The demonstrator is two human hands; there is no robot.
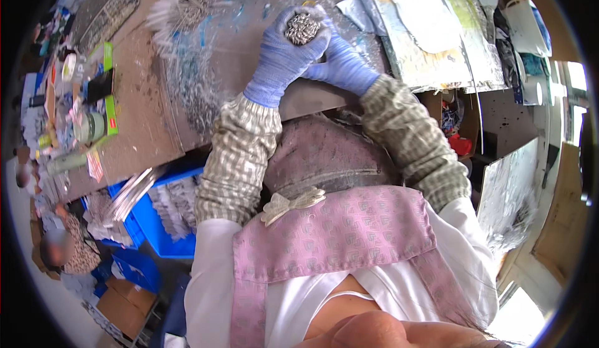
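Your fingers on the left hand, gloved in blue knit, curl tight around a round bundle of thin silvery metal pieces, held above the grey counter. Your right hand presses against it, fingers closed beside the bundle's far side.

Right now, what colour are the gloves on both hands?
Blue-violet knit gloves, seen best in the head view.

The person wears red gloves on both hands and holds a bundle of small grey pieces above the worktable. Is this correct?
Not quite: the head view shows the gloves are blue-violet, not red. Otherwise it holds: the left hand and right hand together hold the bundle of small grey pieces above the worktable.
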